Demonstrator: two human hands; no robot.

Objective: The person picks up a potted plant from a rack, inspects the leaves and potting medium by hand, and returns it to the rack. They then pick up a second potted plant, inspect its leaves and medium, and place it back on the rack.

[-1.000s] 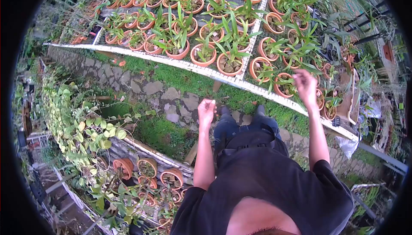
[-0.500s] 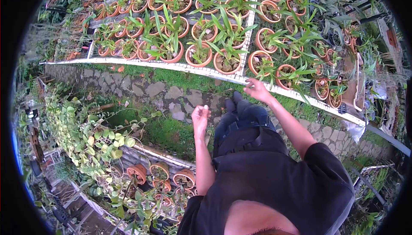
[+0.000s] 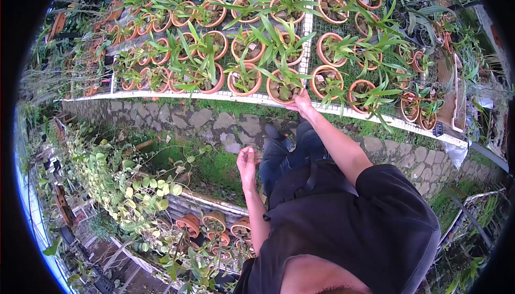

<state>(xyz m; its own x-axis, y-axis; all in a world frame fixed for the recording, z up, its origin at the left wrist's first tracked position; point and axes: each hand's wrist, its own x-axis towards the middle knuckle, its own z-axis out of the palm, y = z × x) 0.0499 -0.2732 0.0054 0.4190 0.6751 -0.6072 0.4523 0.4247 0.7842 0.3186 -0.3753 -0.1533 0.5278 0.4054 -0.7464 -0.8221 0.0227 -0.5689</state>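
Right grip at the near-right rim of a terracotta pot. Fingers touch the rim from the near side; cannot tell whether they pinch the clay or only rest against it. The pot stands upright in the nearest row of the counter, close to its white near edge, just left of the white divider strip. Inside: chunky, dark growing medium and a green, strap-leaved plant.

Left grip hangs well apart from the counter, low and to the left, over the ground by the person's legs. Fingers half curled, tips near one another; nothing clearly held, and cannot tell whether they meet.

Neighbours: a similar pot just beside on the left, another across the strip on the right. Leaves of several plants overlap above the rims. Stone path runs below the near edge.

On handling, my judgement: best to take the clay rim itself, thumb and fingers on opposite sides of the wall, clear of the leaves. One-sided contact could tip the pot; the free hand under the left side would steady it. Keep it level, since the chunks look loose.
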